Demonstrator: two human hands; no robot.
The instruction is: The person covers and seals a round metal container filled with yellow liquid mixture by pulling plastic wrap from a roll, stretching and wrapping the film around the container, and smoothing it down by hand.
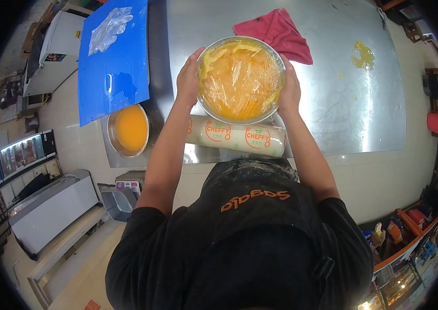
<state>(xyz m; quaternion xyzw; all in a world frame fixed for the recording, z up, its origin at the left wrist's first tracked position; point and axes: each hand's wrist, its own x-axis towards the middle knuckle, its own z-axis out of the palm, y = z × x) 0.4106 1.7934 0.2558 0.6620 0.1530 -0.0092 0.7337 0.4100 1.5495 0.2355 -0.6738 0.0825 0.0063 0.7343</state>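
Between my two hands is a round metal bowl (240,123) of yellow-orange mixture. Clear cling film (239,77) stretches over its top, wrinkled and shiny. My left hand (188,77) wraps the bowl's left side, and my right hand (290,89) grips the right side; the fingertips are partly hidden behind the rim. Just below the bowl, near the table's front edge, lies a thick roll of cling film (234,137) printed "CHEFFY". A crumpled dark pink cloth (286,36) lies behind the bowl, to its upper right.
The steel table (343,108) carries a yellow smear (364,55) at right. On the left, a blue board (113,77) with a clear plastic glove (110,30) on it partly overlaps a metal pan (147,139) of orange liquid. A grey bin (118,203) stands beyond the table's front edge.
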